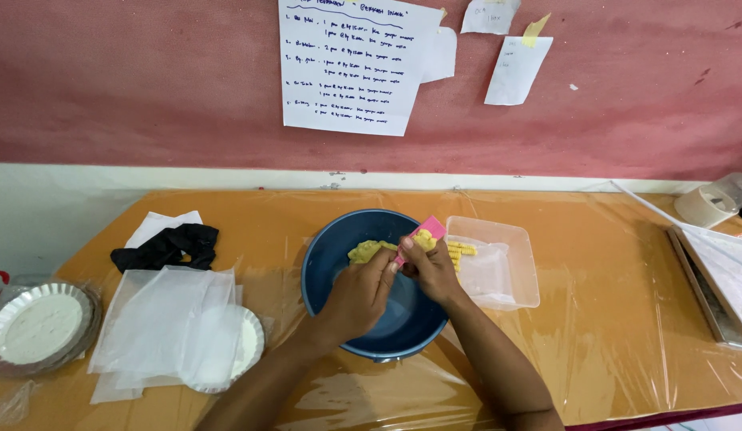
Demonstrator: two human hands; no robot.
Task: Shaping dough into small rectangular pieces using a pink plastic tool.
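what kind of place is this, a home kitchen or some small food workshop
Probably a small food workshop rather than a home kitchen. The table is wrapped in clear plastic sheeting, handwritten lists are taped to the wall, and foil pie tins sit beside stacked plastic sheets near the blue bowl of yellow dough.

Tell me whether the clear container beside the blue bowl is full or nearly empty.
Nearly empty: the clear container holds only a few yellow dough strips at its left end.

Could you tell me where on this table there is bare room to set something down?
The widest free patch of the table lies between the clear container and the tray at the right edge. A narrower strip runs behind the blue bowl. The left is crowded: black cloth, plastic sheets, foil plates.
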